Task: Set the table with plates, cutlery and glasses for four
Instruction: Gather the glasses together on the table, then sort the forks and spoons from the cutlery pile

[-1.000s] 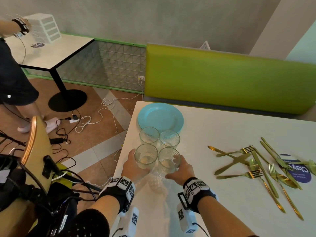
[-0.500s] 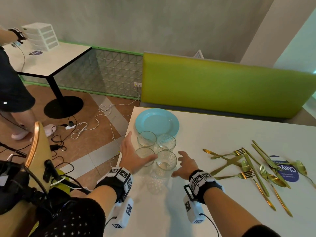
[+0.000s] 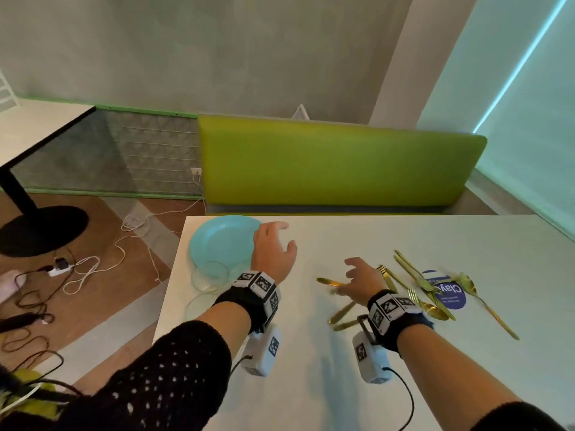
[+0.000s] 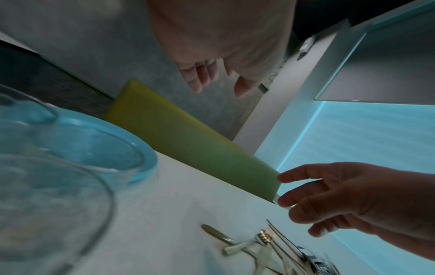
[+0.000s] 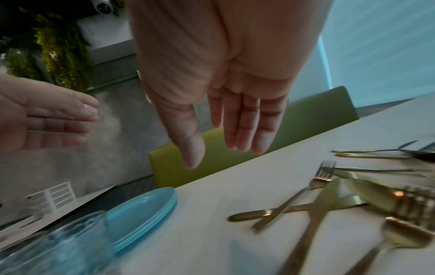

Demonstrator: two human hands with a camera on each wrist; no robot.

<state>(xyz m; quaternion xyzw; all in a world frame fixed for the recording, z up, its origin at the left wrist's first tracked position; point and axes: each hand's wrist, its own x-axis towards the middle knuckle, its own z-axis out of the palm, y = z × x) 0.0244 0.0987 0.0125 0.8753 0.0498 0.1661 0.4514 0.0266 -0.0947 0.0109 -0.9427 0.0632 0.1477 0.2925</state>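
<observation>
Blue plates point(image 3: 222, 241): stacked, table point(image 3: 357, 241) far-left corner; likely rigid, smooth; lift by rim. Glasses point(image 3: 209, 275) beside: fragile. Gold cutlery point(image 3: 413, 293) right: thin, slippery. Left hand point(image 3: 272, 248), right hand point(image 3: 362, 276): spread, empty.

Head view looking down from above; wrist views low, close over the table point(image 3: 342, 384), sharing the blue plates point(image 5: 146, 210).
</observation>
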